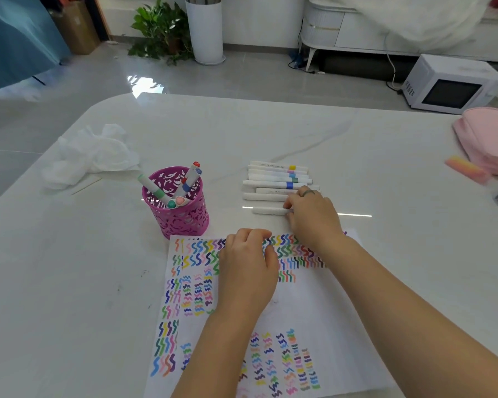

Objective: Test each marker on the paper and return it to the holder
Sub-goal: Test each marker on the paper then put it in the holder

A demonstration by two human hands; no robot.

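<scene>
A white paper (308, 308) covered in coloured squiggles lies on the table in front of me. My left hand (246, 265) rests on its upper part with the fingers curled under, holding nothing I can see. My right hand (311, 216) reaches past the paper's top edge and grips the nearest white marker (269, 210) at its right end. Behind it lies a row of several white markers (276, 179) with coloured bands. A pink perforated holder (179, 216) stands left of them with several markers inside.
Crumpled white tissue (92, 153) lies at the table's back left. A pink pouch (489, 142) and a pink-orange eraser block (467, 169) sit at the right edge. A white microwave (452, 84) stands on the floor beyond the table.
</scene>
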